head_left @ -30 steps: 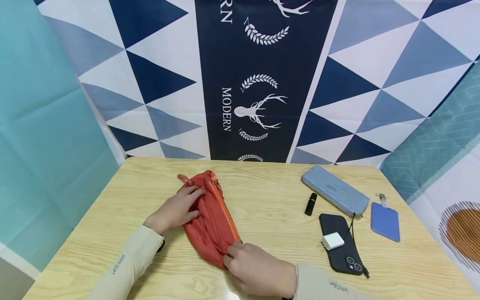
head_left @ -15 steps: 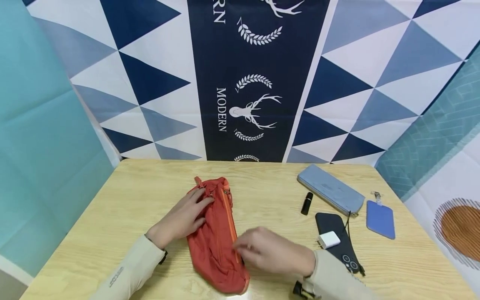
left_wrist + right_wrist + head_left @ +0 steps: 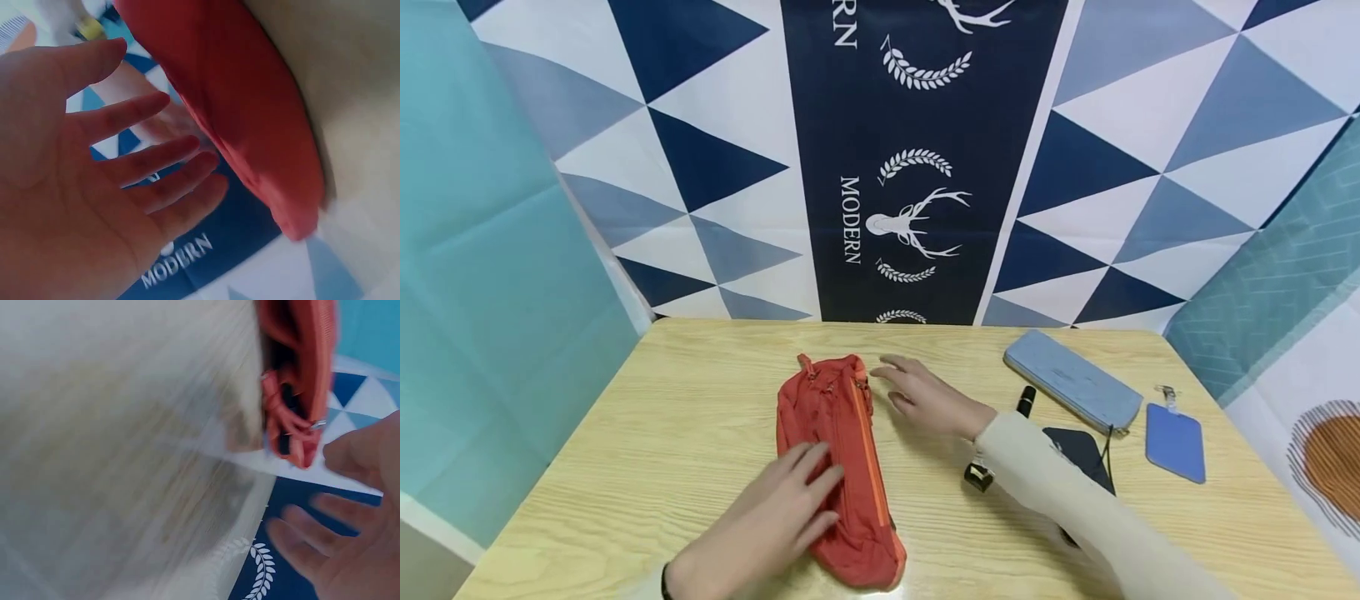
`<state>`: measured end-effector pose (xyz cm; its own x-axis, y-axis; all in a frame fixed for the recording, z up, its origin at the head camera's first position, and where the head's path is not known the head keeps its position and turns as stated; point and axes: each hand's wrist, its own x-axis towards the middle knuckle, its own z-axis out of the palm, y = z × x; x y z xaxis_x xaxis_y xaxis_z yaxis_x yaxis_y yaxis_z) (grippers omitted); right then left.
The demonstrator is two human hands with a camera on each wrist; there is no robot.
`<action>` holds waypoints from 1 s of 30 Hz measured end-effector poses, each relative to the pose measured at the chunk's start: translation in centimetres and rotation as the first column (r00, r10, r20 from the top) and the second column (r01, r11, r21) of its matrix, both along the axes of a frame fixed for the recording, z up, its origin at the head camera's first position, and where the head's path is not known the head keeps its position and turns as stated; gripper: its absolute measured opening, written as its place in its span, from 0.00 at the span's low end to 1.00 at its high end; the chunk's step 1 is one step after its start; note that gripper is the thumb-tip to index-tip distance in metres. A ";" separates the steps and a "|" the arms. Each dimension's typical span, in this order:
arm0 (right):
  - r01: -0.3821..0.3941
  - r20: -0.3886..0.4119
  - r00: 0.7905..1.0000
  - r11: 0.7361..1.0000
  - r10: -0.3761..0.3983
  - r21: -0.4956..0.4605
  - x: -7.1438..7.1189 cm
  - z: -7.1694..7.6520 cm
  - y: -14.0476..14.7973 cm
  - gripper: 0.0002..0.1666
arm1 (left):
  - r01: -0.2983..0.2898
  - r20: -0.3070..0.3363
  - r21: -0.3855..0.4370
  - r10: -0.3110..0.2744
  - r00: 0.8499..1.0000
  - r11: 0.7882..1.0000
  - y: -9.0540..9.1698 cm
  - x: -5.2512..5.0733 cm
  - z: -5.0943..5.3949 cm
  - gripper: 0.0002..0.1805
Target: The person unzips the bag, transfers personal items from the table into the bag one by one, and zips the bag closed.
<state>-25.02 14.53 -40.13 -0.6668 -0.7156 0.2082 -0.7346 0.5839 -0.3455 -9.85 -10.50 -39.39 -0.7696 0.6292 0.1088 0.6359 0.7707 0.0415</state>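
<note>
Flatten the red zip bag (image 3: 850,458) with one hand, work its far end with the other

The bag lies lengthwise on the wooden table (image 3: 700,400), left of centre, its orange zipper (image 3: 868,454) facing up along the right side. We judge the step in hand to be handling its zipped far end. To do that well, we should press the left palm flat on the near half so the soft fabric cannot slide or bunch, then pinch the coral cord pull (image 3: 289,419) between thumb and forefinger and draw it in line with the zipper, without tugging sideways.

As for grip, our left hand (image 3: 775,508) has its fingers spread over the bag's near left side and grips nothing; whether the fingertips touch the fabric, we cannot tell. Our right hand (image 3: 928,400), fingers loosely bent, hovers just beside the far end, holding nothing.
</note>
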 end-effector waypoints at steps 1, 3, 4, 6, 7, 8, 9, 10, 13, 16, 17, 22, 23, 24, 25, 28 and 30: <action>0.006 -0.025 1.000 1.000 -0.006 0.027 -0.3 -0.1 -0.4 0.28 | 0.000 0.057 0.001 0.000 0.998 1.000 0.3 0.5 -0.1 0.27; 0.009 -0.060 0.998 0.996 -0.003 0.093 -0.7 -0.2 -1.3 0.30 | -0.002 0.158 0.008 0.001 0.987 1.000 0.8 1.1 -0.5 0.28; 0.001 -0.075 0.997 0.992 0.008 0.126 -0.9 -0.2 -1.7 0.31 | -0.004 0.197 0.011 0.001 0.980 1.000 1.0 1.3 -0.8 0.28; -0.016 -0.106 0.994 0.981 0.037 0.194 -1.1 -0.3 -2.4 0.30 | -0.010 0.253 0.018 0.005 0.967 1.000 1.2 1.5 -1.2 0.30; -0.024 -0.122 0.991 0.975 0.052 0.220 -1.2 -0.3 -2.7 0.29 | -0.015 0.262 0.022 0.008 0.965 1.000 1.1 1.5 -1.3 0.30; -0.026 -0.139 0.988 0.970 0.061 0.244 -1.3 -0.3 -3.0 0.28 | -0.020 0.269 0.024 0.013 0.963 1.000 1.0 1.5 -1.4 0.31; -0.021 -0.156 0.986 0.965 0.063 0.261 -1.4 -0.3 -3.1 0.27 | -0.021 0.270 0.024 0.014 0.963 0.999 0.9 1.4 -1.5 0.32; -0.009 -0.173 0.983 0.960 0.060 0.281 -1.4 -0.3 -3.2 0.27 | -0.020 0.271 0.026 0.012 0.962 0.999 0.7 1.4 -1.5 0.33; 0.014 -0.195 0.980 0.958 0.044 0.285 -1.3 -0.1 -3.0 0.25 | -0.015 0.279 0.026 0.007 0.960 1.000 0.0 1.1 -1.4 0.35; 0.019 -0.213 0.976 0.965 0.039 0.263 -1.1 0.1 -2.2 0.23 | -0.009 0.273 0.021 0.003 0.962 1.000 -0.5 0.7 -1.3 0.37; 0.019 -0.219 0.975 0.967 0.039 0.254 -1.0 0.2 -1.7 0.22 | -0.005 0.270 0.017 0.000 0.963 1.000 -0.5 0.6 -1.4 0.37; 0.033 -0.214 0.977 0.971 0.019 0.238 -0.2 0.4 0.5 0.20 | 0.025 0.238 0.029 -0.031 0.971 0.999 -0.6 0.1 -1.4 0.34; 0.037 -0.208 0.978 0.971 0.014 0.237 0.0 0.4 0.9 0.20 | 0.034 0.232 0.039 -0.042 0.972 0.999 -0.6 0.0 -1.4 0.34; 0.040 -0.201 0.979 0.971 0.009 0.236 0.1 0.4 1.3 0.19 | 0.044 0.225 0.049 -0.054 0.973 0.998 -0.7 0.0 -1.4 0.33; 0.042 -0.194 0.981 0.971 0.004 0.236 0.3 0.5 1.6 0.19 | 0.054 0.224 0.065 -0.067 0.972 0.996 -0.9 -0.1 -1.4 0.33; 0.051 -0.190 0.982 0.971 -0.006 0.232 0.8 0.3 2.7 0.19 | 0.076 0.234 0.097 -0.097 0.967 0.992 -1.3 -0.5 -1.3 0.34; 0.055 -0.192 0.981 0.974 -0.012 0.220 1.3 0.2 3.4 0.18 | 0.081 0.254 0.119 -0.109 0.961 0.990 -1.5 -0.9 -1.4 0.34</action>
<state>-23.77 17.94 -39.90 -0.6549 -0.7364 0.1700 -0.7528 0.6554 -0.0610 -10.75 -12.01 -40.75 -0.7176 0.6963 -0.0161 0.6623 0.6894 0.2933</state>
